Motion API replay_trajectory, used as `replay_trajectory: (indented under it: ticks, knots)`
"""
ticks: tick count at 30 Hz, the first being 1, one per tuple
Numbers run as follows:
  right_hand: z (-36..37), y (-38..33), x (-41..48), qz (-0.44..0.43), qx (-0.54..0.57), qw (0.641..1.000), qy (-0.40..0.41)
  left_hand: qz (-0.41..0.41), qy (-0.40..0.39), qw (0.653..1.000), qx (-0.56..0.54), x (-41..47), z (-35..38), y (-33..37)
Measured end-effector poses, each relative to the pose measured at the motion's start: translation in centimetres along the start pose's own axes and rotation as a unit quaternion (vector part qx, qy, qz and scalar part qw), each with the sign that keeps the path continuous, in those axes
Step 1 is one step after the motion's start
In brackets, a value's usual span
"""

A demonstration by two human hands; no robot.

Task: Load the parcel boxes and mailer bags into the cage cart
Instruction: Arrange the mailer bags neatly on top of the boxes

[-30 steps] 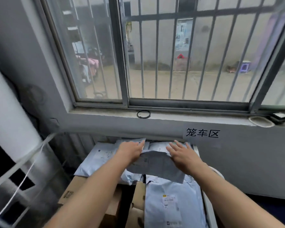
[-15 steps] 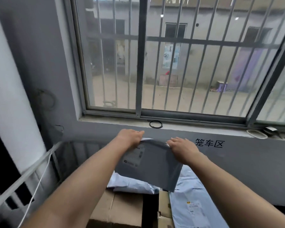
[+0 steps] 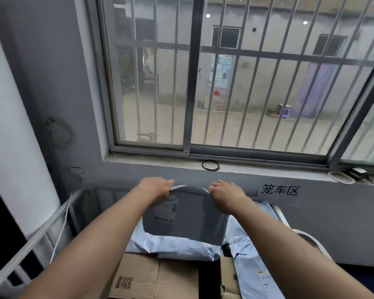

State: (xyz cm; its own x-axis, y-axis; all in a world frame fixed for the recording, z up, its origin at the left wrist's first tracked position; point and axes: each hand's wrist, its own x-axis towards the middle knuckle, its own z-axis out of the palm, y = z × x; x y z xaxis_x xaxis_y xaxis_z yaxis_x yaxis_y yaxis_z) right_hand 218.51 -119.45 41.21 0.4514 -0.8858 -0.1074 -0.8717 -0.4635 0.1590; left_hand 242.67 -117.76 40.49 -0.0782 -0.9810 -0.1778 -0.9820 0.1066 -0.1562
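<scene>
Item: grey mailer bag (image 3: 190,219), frame centre. I see left hand (image 3: 158,188) and right hand (image 3: 225,195) pinch its top edge, fingers curled. Risk, I judge: slick film slips and drops outside the cage cart (image 3: 30,240).

At frame centre our left hand (image 3: 158,188) and right hand (image 3: 227,194) pinched the top edge of a mailer bag (image 3: 188,214), above other bags (image 3: 181,247) lying on a cardboard box (image 3: 156,277) at bottom centre. A ring (image 3: 210,164) lay on the sill (image 3: 160,160) above.

Cage cart (image 3: 30,242): cardboard boxes (image 3: 151,277) inside, mailer bags (image 3: 177,244) atop.
</scene>
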Motion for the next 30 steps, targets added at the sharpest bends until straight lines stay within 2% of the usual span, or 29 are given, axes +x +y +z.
replay_trajectory:
  ticks: [15, 22, 30]
  knots:
    - [2.5, -3.7, 6.6, -0.056, 0.026, 0.997, -0.036, -0.041, -0.069, 0.997, -0.024, 0.0, 2.9, -4.7]
    - [5.9, -7.4, 10.3, -0.032, 0.033, 0.998, -0.041, -0.006, -0.101, 0.995, -0.025, 2.6, 5.7, -8.5]
    - [10.1, -11.6, 16.0, 0.002, 0.019, 0.989, -0.144, 0.047, -0.144, 0.987, -0.061, 7.6, 12.8, -13.6]
